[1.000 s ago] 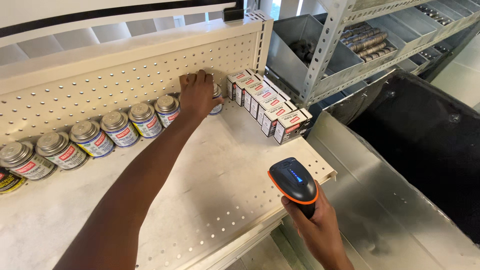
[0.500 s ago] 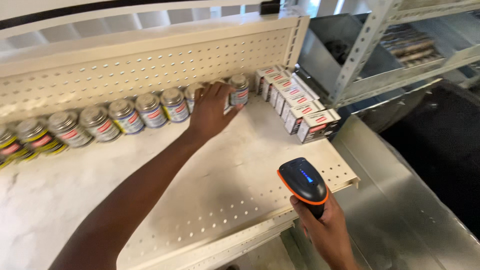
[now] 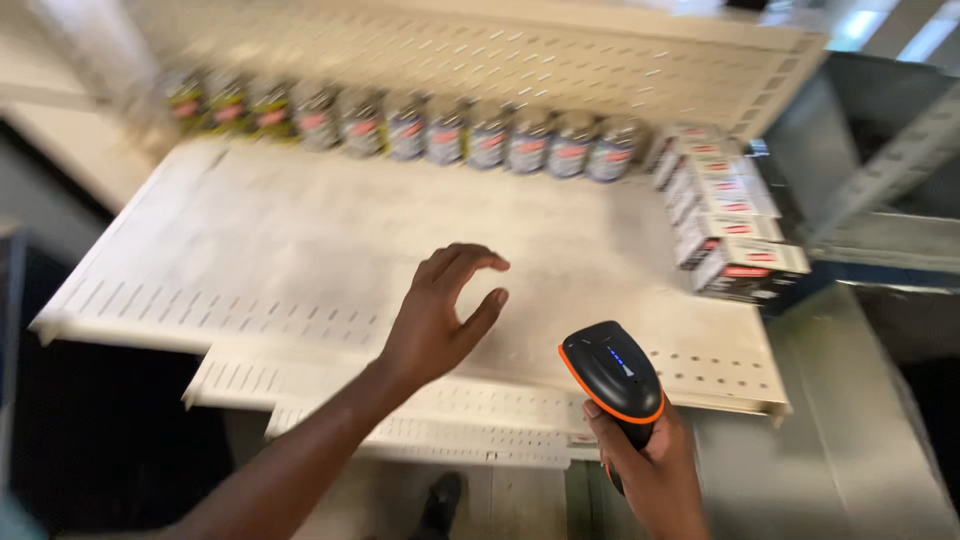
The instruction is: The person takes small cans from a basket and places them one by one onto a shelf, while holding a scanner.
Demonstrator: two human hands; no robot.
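- Left hand point(image 3: 440, 315) raised over the middle of the white perforated shelf point(image 3: 300, 270), fingers curled and spread from the thumb, nothing between them; palm turned toward the shelf, not touching any item.
- Right hand point(image 3: 655, 470) wrapped firmly around the grip of a black handheld scanner point(image 3: 612, 372) with an orange rim, head tilted up toward the shelf, a small blue light glowing on its top face.
- Scanner held just off the front edge of the shelf, to the right of the empty left hand, the two near each other but apart.
- Row of small round cans point(image 3: 450, 130) lined up along the back of the shelf against the pegboard back panel point(image 3: 560, 60), labels blurred by motion, colours reading as blue, red and some yellow at the left end.
- Stack of white cartons with red markings point(image 3: 725, 225) at the right end of the shelf, running from the back toward the front, just beside the last can.
- Cans and cartons well apart from both hands.
- Grey metal shelving point(image 3: 880, 200) off to the right of the white shelf.
- Tip of a dark shoe point(image 3: 440, 497) visible on the floor below the shelf edge.
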